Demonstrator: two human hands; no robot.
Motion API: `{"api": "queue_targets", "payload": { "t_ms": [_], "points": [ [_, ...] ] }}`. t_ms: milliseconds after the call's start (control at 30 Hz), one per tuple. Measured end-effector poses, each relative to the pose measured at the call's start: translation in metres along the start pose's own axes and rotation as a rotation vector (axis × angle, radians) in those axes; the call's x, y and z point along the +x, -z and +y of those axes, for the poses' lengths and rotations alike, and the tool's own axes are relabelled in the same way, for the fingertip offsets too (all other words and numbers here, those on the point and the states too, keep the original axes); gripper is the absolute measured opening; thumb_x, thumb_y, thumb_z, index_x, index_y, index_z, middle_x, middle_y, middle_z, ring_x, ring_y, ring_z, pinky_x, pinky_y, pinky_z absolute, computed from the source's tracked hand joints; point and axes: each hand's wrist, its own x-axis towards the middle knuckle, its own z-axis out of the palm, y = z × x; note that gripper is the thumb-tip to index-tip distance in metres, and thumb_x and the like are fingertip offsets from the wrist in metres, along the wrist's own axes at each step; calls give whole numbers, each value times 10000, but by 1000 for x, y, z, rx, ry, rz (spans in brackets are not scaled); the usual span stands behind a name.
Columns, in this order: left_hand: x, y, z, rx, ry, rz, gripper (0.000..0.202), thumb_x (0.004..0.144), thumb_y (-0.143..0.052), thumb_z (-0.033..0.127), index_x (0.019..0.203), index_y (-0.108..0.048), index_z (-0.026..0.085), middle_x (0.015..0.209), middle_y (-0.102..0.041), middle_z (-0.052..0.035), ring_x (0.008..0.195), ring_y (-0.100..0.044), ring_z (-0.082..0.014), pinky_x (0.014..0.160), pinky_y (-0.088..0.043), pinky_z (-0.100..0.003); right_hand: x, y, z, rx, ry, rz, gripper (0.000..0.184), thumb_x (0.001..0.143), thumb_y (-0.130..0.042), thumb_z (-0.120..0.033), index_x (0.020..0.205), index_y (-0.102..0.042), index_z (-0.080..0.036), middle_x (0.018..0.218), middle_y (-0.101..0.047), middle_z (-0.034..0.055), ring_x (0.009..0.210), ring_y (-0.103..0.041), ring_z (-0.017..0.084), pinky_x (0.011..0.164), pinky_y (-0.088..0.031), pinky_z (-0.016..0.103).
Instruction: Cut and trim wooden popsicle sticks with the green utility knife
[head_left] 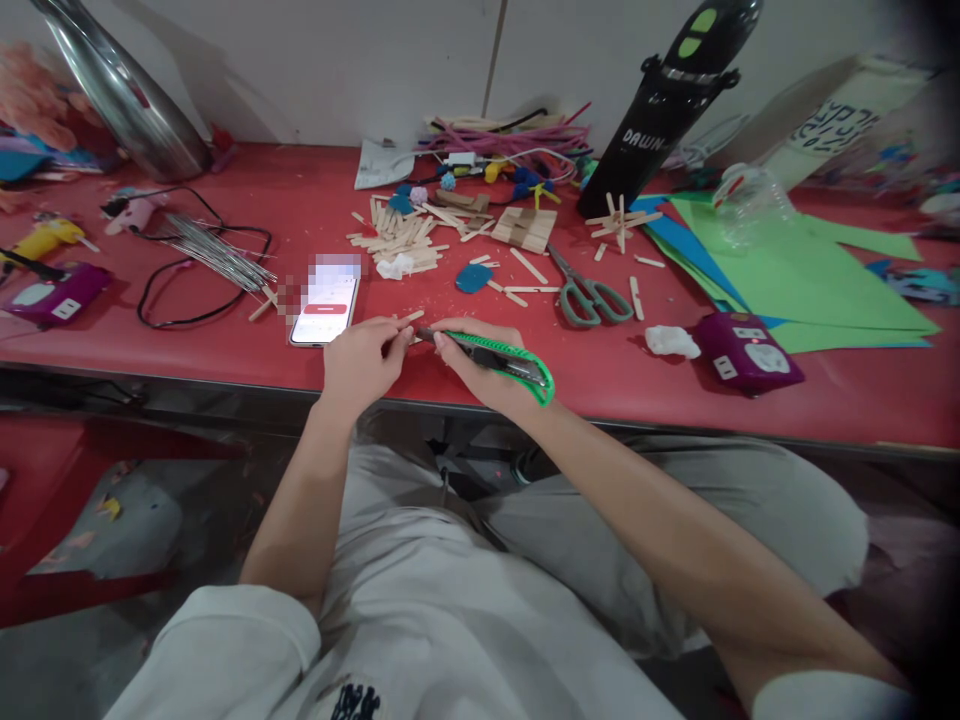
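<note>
My right hand [487, 365] is closed around a green box cutter [517, 362], its blade pointing left toward my other hand. A small wooden stick [410, 318] is pinched in the fingers of my left hand [367, 355], close to the blade tip. Whether the blade touches the stick I cannot tell. Just behind my left hand lies a phone [324, 312] with its screen lit. Beyond both hands is a heap of loose wooden sticks [405, 235], along with a blue disc [475, 278] and grey-green scissors [589, 300].
Purple power boxes [750, 352] [60, 293] stand right and left on the red table [225, 350]. Metal wires [217, 250] and a black cable lie at left. Coloured paper sheets [810, 270] cover the right side. A black bottle [652, 120] leans near the wall.
</note>
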Motion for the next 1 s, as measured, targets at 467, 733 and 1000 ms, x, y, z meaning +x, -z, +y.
{"api": "queue_targets", "payload": {
  "t_ms": [467,733,1000],
  "points": [
    [0,-2,-1,25,-4,16,336,1000,-489,366,962,-791,225,1151,-779,-13,1031,-722,-223,698,-488,-310,0,1,-2,-24,11,-11,198,942,-608,-342,957,-735,-191,887,-791,46,772,-744,161,773,-593,273],
    [0,-2,-1,26,-7,18,343,1003,-487,365,959,-792,215,1130,-783,-9,1014,-723,-226,670,-469,-314,0,0,-2,-29,-14,-7,200,936,-617,-340,957,-744,-187,874,-788,43,764,-741,162,775,-591,275],
    [0,-2,-1,28,-2,8,348,1001,-479,366,973,-794,219,1131,-782,-17,1017,-721,-224,687,-488,-318,0,0,-3,-32,-18,-1,201,938,-619,-347,971,-742,-191,909,-790,48,800,-747,169,797,-591,284]
  ]
}}
